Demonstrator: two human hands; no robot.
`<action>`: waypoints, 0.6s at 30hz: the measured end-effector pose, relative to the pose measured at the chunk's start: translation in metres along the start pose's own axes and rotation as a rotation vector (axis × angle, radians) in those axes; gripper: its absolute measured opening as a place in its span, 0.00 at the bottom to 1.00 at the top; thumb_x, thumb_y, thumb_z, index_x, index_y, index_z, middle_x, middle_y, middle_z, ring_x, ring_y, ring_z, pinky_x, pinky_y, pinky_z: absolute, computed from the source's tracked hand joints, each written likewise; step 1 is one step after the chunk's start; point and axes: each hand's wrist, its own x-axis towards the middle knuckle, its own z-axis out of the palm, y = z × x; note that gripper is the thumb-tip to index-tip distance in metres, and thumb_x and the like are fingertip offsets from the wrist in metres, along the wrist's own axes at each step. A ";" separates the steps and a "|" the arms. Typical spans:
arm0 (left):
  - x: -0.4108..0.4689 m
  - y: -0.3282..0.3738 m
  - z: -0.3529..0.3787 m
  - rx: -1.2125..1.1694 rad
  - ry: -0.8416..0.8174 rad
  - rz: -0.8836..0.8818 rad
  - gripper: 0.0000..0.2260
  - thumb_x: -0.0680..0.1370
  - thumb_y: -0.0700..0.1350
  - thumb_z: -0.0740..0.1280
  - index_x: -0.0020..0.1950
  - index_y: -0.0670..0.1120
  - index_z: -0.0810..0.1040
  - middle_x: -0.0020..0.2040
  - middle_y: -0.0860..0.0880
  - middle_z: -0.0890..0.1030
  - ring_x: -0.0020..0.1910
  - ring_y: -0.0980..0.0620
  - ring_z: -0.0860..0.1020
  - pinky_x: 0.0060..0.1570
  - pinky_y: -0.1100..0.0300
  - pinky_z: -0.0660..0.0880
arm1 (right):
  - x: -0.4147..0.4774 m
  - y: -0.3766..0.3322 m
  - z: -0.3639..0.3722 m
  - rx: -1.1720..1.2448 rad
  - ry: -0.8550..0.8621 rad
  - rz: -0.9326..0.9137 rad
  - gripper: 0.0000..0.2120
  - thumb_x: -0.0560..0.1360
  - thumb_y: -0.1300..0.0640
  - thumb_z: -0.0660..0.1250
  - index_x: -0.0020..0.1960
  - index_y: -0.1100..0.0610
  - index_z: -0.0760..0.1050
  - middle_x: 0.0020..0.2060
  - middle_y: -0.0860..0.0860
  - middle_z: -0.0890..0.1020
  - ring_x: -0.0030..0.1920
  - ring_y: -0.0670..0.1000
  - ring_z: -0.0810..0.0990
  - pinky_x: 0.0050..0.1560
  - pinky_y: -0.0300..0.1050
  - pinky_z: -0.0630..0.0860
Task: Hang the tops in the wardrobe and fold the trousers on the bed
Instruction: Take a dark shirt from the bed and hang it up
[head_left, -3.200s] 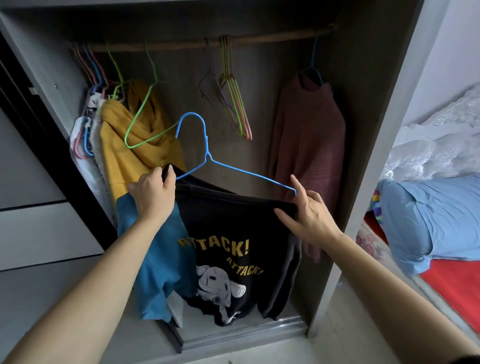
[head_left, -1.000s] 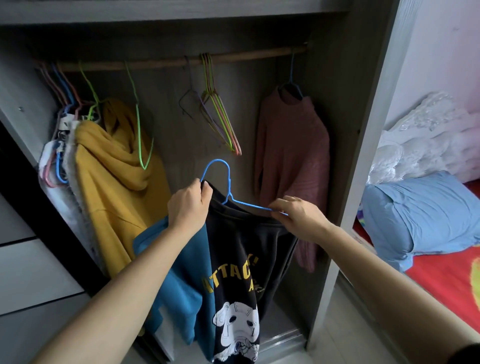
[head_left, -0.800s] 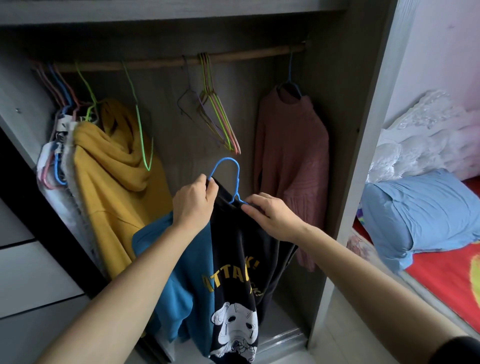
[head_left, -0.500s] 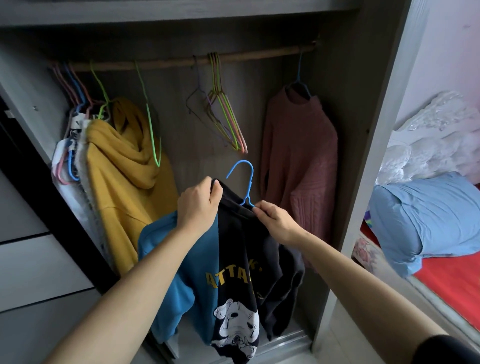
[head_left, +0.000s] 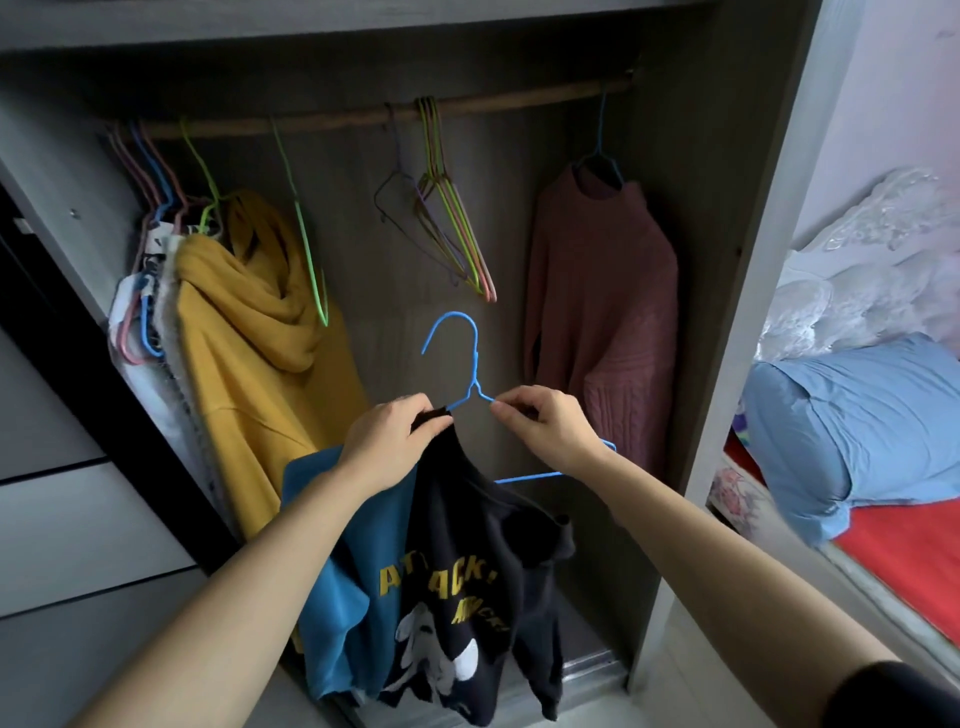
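A black top (head_left: 467, 561) with yellow lettering and a white figure hangs bunched from my left hand (head_left: 389, 441), which grips its collar at the left shoulder of a blue wire hanger (head_left: 457, 353). A blue garment (head_left: 343, 571) is draped under my left forearm. My right hand (head_left: 545, 431) pinches the hanger's right shoulder wire just beside the neck. The hanger's right arm and bottom bar stick out bare past my right wrist. The hook points up, below the wooden wardrobe rail (head_left: 363, 117).
On the rail hang a mustard hoodie (head_left: 260, 332), a dusty-red sweater (head_left: 597, 291), several bare wire hangers (head_left: 452, 228) and pale clothes at far left. The wardrobe side panel (head_left: 748, 260) stands at right. Beyond it lies a bed with a blue pillow (head_left: 857, 426) and red sheet.
Both hands have risen with the hanger, and the hook now faces me upright. My right hand has slid along the wire toward the neck. The top's right side has slipped off the hanger arm.
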 end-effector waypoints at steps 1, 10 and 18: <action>-0.002 -0.001 0.003 0.013 0.038 -0.009 0.15 0.79 0.59 0.63 0.38 0.51 0.70 0.27 0.55 0.73 0.28 0.57 0.71 0.26 0.60 0.57 | -0.001 0.006 -0.002 -0.032 0.019 0.004 0.10 0.77 0.50 0.70 0.56 0.53 0.83 0.46 0.50 0.82 0.48 0.47 0.79 0.54 0.44 0.74; 0.002 0.007 -0.010 0.019 0.237 -0.122 0.13 0.72 0.58 0.59 0.36 0.49 0.67 0.27 0.52 0.73 0.30 0.44 0.71 0.31 0.55 0.66 | -0.037 0.052 0.016 0.083 0.398 0.642 0.58 0.67 0.30 0.71 0.81 0.54 0.41 0.79 0.60 0.50 0.78 0.61 0.52 0.75 0.59 0.53; 0.004 0.022 -0.020 -0.009 0.283 -0.142 0.13 0.72 0.55 0.59 0.35 0.47 0.67 0.26 0.50 0.73 0.30 0.44 0.73 0.31 0.55 0.64 | -0.058 0.064 0.060 0.100 -0.251 0.463 0.30 0.80 0.38 0.59 0.77 0.52 0.63 0.74 0.55 0.65 0.77 0.55 0.59 0.77 0.47 0.55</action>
